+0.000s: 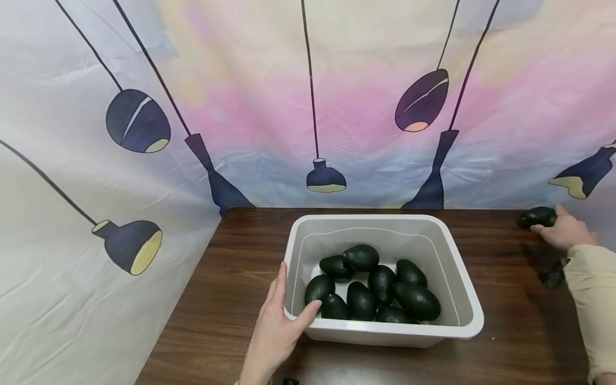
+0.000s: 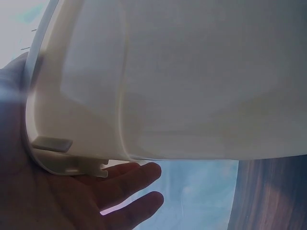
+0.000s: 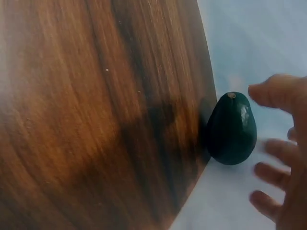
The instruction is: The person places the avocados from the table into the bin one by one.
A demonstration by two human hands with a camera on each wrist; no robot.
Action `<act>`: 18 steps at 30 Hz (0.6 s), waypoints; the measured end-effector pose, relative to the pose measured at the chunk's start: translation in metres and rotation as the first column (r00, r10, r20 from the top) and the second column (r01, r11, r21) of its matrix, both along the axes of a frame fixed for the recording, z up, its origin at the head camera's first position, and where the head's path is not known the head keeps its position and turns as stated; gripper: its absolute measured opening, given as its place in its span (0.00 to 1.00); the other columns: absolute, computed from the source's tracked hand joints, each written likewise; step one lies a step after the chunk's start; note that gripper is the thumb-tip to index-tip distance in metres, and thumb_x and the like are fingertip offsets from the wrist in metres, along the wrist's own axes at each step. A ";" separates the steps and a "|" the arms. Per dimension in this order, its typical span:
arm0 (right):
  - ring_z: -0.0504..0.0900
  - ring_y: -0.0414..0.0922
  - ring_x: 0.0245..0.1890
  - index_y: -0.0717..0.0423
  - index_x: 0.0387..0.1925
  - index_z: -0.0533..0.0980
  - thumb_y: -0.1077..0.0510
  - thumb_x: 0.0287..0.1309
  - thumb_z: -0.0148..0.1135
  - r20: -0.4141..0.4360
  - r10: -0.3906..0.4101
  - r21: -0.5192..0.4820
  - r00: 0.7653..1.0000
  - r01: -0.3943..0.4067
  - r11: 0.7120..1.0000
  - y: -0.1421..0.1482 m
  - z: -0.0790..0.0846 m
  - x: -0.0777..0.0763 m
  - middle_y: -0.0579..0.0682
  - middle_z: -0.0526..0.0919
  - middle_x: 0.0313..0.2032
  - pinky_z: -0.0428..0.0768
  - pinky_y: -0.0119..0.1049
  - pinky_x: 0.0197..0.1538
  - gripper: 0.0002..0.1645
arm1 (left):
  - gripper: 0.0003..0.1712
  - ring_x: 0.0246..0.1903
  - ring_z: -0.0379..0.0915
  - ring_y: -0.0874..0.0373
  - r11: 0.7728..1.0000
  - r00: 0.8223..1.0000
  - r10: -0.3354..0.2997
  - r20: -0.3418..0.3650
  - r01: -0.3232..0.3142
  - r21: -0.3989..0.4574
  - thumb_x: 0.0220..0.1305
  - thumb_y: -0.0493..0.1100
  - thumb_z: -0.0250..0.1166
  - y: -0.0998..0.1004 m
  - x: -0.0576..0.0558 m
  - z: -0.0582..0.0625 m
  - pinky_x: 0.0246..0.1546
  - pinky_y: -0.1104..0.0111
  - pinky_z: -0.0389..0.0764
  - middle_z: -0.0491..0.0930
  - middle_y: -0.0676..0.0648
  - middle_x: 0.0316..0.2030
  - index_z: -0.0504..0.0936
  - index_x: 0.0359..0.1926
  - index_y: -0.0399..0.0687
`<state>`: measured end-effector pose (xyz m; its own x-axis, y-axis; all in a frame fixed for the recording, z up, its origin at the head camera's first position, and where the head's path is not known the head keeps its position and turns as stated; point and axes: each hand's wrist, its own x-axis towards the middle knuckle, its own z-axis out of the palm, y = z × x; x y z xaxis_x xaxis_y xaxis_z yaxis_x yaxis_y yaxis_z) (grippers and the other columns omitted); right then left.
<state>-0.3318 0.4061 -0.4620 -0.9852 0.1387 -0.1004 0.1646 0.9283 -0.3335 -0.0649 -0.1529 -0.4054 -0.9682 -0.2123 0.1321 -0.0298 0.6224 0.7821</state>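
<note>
My left hand [image 1: 276, 321] rests at the near left corner of a light grey plastic tub [image 1: 462, 278]. Its thumb lies over the front rim, and the fingers extend along the outside of the left wall. In the left wrist view, those fingers [image 2: 132, 184] stick out loosely below the rim. At the table's far right corner stands a single dark green avocado [image 3: 232, 132]. My right hand [image 1: 565, 230] is beside it, thumb and fingers spread, with a small gap between them and the avocado in the right wrist view. Several more avocados [image 1: 382, 283] lie inside the tub.
The tub stands on a brown wood-grain table [image 1: 231, 278]. A cloth backdrop [image 1: 269, 107] with printed lamps hangs right behind the table's far edge. A black device [image 1: 553, 274] sits at the right wrist.
</note>
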 end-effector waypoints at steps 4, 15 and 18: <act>0.50 0.77 0.61 0.73 0.71 0.40 0.53 0.70 0.50 -0.047 -0.018 0.090 0.999 0.023 0.996 -0.003 0.003 -0.003 0.79 0.53 0.63 0.49 0.72 0.60 0.45 | 0.57 0.61 0.67 0.54 1.000 1.000 -0.013 -0.021 0.013 -0.008 0.54 0.67 0.68 -0.001 0.001 -0.002 0.58 0.51 0.69 0.61 0.53 0.69 0.51 0.77 0.53; 0.57 0.78 0.55 0.75 0.69 0.47 0.56 0.67 0.51 -0.051 0.017 0.110 0.999 -0.011 0.994 0.002 -0.002 0.002 0.80 0.62 0.56 0.49 0.71 0.59 0.41 | 0.55 0.60 0.68 0.52 0.999 1.000 -0.031 -0.007 0.030 -0.010 0.57 0.65 0.67 0.000 0.008 -0.004 0.57 0.50 0.70 0.63 0.50 0.68 0.51 0.76 0.53; 0.56 0.77 0.54 0.75 0.70 0.47 0.56 0.65 0.55 -0.054 0.048 0.136 0.997 -0.040 0.990 0.002 -0.004 0.002 0.80 0.63 0.54 0.51 0.70 0.56 0.43 | 0.54 0.60 0.68 0.53 1.000 1.000 -0.029 -0.012 0.029 -0.009 0.57 0.64 0.68 0.001 0.010 -0.006 0.57 0.50 0.70 0.63 0.51 0.68 0.51 0.76 0.52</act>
